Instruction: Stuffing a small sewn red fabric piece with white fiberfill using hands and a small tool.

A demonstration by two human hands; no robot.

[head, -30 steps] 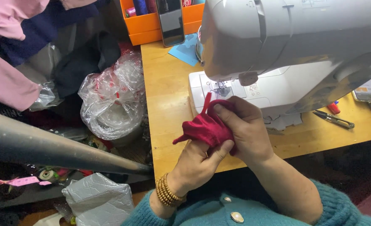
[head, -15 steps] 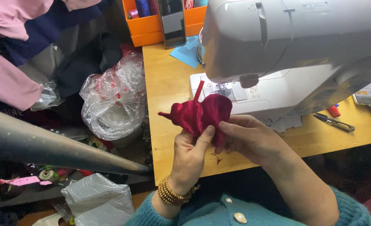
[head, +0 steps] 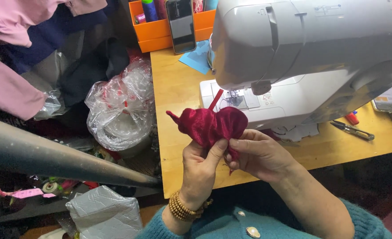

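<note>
While both hands meet at the lower middle of the frame, a dark red velvet piece (head: 211, 124) rises just above them, pinched at its lower edge. The left hand (head: 200, 166), wearing a beaded bracelet (head: 182, 209) at the wrist, is closed on the fabric with its thumb pressed up against the lower front of the cloth. The right hand (head: 258, 155) comes in from the right side, its fingers curled and closed on the same lower edge, touching the left thumb. Held off the bench (head: 174, 88), the piece sits in front of the base of the white sewing machine (head: 302, 53) that fills the upper right of the frame.

Its cloth is deep crimson with a soft sheen, bunched into a rounded, puffy shape with two lobes. A small pointed tip sticks out at its left end, and a narrow red strip runs up from its top toward the needle area.

At the top of the frame an orange organiser box (head: 160, 33) stands with a dark phone (head: 181, 24) leaning against it, and a blue scrap (head: 196, 57) lies just below. Right of the machine, thread snips (head: 353, 130) lie on the wood. Left of the bench, crumpled clear plastic bags (head: 116, 110) sit among heaped garments.
</note>
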